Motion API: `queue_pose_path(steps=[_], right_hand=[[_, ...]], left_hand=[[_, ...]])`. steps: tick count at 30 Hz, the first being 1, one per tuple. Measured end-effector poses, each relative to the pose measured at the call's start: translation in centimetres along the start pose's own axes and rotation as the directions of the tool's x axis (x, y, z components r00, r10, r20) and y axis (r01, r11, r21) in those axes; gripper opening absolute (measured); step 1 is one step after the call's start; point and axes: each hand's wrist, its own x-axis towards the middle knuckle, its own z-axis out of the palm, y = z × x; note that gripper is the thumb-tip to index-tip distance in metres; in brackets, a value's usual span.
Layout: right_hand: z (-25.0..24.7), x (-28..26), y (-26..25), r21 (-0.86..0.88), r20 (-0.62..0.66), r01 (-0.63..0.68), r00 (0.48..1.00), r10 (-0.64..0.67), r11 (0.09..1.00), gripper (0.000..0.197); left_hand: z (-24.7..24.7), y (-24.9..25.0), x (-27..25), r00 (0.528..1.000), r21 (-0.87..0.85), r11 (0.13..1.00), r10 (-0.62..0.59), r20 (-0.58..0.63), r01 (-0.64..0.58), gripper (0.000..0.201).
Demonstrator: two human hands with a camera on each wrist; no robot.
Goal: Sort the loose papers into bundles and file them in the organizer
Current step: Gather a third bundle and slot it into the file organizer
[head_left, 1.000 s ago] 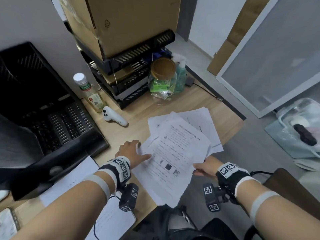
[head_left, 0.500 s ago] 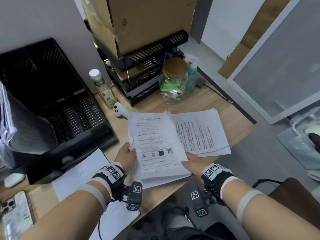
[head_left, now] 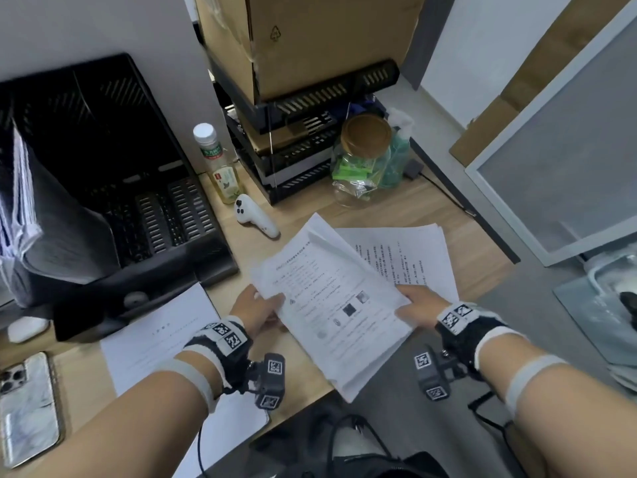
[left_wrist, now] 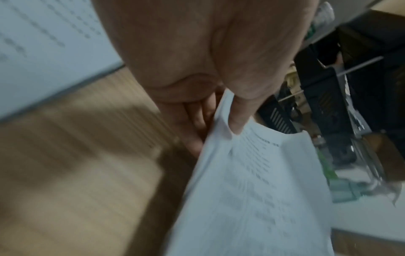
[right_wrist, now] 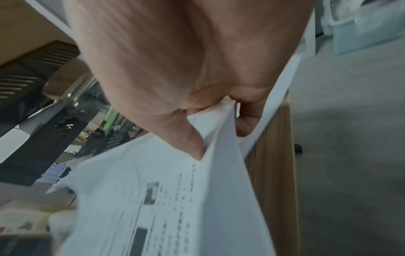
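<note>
A bundle of printed white papers (head_left: 331, 305) is lifted above the wooden desk, tilted toward the near edge. My left hand (head_left: 262, 308) pinches its left edge, thumb on top and fingers beneath, as the left wrist view shows on the same bundle (left_wrist: 252, 190). My right hand (head_left: 413, 301) pinches the right edge the same way; the right wrist view shows that grip on the bundle (right_wrist: 171, 199). Another stack of printed sheets (head_left: 410, 257) lies flat on the desk behind. The black file organizer (head_left: 113, 188) stands at the left, with papers in its leftmost slot (head_left: 20, 208).
A loose sheet (head_left: 155, 336) lies near the desk's front edge, with a phone (head_left: 27, 405) at far left. A drink bottle (head_left: 220, 167), white controller (head_left: 255, 219), glass jar (head_left: 362, 163) and black tray rack (head_left: 296, 139) under a cardboard box line the back.
Both hands have gathered the top papers off the desk pile, squared them and lifted them as one bundle, now turned and tilted toward the near edge.
</note>
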Motion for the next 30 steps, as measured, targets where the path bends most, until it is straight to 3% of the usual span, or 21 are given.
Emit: queue_pose_path(steps=[2, 4, 6, 8, 10, 13, 15, 19, 23, 25, 27, 30], right_hand=[[-2.7, 0.4, 0.8, -0.062, -0.035, -0.035, 0.999, 0.033, 0.997, 0.044], [-5.0, 1.2, 1.8, -0.022, -0.175, -0.049, 0.983, 0.045, 0.999, 0.042], [-6.7, 2.1, 2.2, 0.207, -0.391, -0.004, 0.916, 0.086, 0.978, 0.041], [-7.4, 2.8, 2.3, 0.470, -0.501, 0.070, 0.842, 0.200, 0.880, 0.036], [-7.5, 4.1, 3.0, 0.516, -0.479, 0.011, 0.833, 0.278, 0.857, 0.041], [-6.9, 5.2, 4.4, 0.299, -0.379, -0.326, 0.822, 0.425, 0.897, 0.065], [-6.3, 5.3, 5.2, 0.203, -0.338, -0.435, 0.810, 0.480, 0.877, 0.073], [-5.3, 6.4, 6.2, 0.252, -0.282, -0.404, 0.839, 0.466, 0.880, 0.068], [-5.0, 5.6, 6.6, 0.338, -0.258, -0.321, 0.873, 0.415, 0.885, 0.045], [-4.8, 5.2, 6.5, 0.384, -0.247, -0.251, 0.899, 0.361, 0.889, 0.043], [-4.4, 5.1, 6.4, 0.433, -0.284, -0.185, 0.901, 0.328, 0.882, 0.043], [-3.6, 5.0, 5.8, 0.574, -0.324, -0.089, 0.889, 0.325, 0.814, 0.047]], left_hand=[[0.7, 0.4, 0.6, 0.997, -0.039, 0.999, -0.009, -0.072, 0.006, 0.024], [1.7, 0.6, 1.1, 0.997, 0.025, 1.000, 0.000, -0.079, 0.002, 0.017], [2.9, 0.2, 2.0, 0.998, 0.174, 0.984, 0.051, -0.025, -0.046, 0.014], [3.8, -1.2, 4.0, 0.997, 0.290, 0.954, 0.075, 0.017, -0.076, 0.024], [5.5, -0.4, 3.5, 0.996, 0.366, 0.926, 0.084, 0.036, -0.091, 0.026], [7.7, 1.3, 1.6, 0.987, 0.540, 0.826, 0.147, 0.068, -0.161, 0.023], [8.9, 1.5, 1.6, 0.978, 0.590, 0.781, 0.187, 0.090, -0.204, 0.025], [10.1, 1.7, 1.6, 0.981, 0.590, 0.783, 0.153, 0.123, -0.196, 0.050], [9.3, 1.7, 2.3, 0.996, 0.423, 0.901, 0.087, 0.038, -0.094, 0.064], [8.3, 1.5, 2.8, 0.999, 0.379, 0.924, 0.053, 0.000, -0.049, 0.056], [7.4, 1.1, 2.9, 0.999, 0.307, 0.951, 0.026, 0.043, -0.038, 0.038], [6.7, 1.8, 0.8, 0.992, 0.100, 0.995, 0.003, 0.123, -0.015, 0.032]])
